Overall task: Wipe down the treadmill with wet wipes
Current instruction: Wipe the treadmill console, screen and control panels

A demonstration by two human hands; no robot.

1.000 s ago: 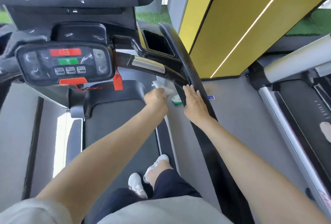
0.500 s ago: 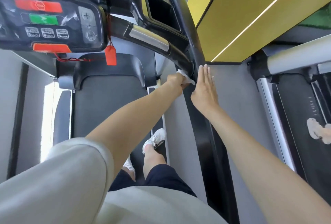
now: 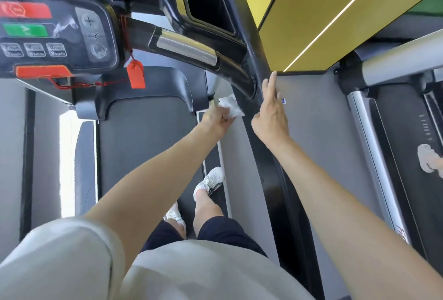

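While I stand on the belt (image 3: 143, 146) of the treadmill (image 3: 155, 86), my left hand (image 3: 217, 120) reaches forward with its fingers curled tight round a crumpled white wet wipe (image 3: 230, 106). The wipe bunches out above my knuckles, low under the curved handlebar (image 3: 225, 65) and just beside the inner face of the black side rail (image 3: 275, 180). Its right edge reaches the rail, though I cannot tell whether it presses there.

My right hand (image 3: 272, 114) lies flat along the rail's outer edge and holds nothing. The fingers (image 3: 269, 88) are straight, close together and pointing ahead, and the thumb is spread toward the rail. The fingertips come up to where the rail meets the handlebar, at the bottom edge of the yellow wall panel (image 3: 335, 17). My two hands are near each other, with the rail between them.

Up on my left is the console (image 3: 55, 29) with its red and green buttons, and a red tag (image 3: 136, 74) hangs on a cord beside it. A silver grip (image 3: 187, 48) sits on the handlebar, with a dark pocket (image 3: 208, 9) behind it. Below, my white shoes (image 3: 211, 181) stand near the belt's right edge. Across the grey floor (image 3: 311, 132) to the right is a second treadmill (image 3: 407, 132).
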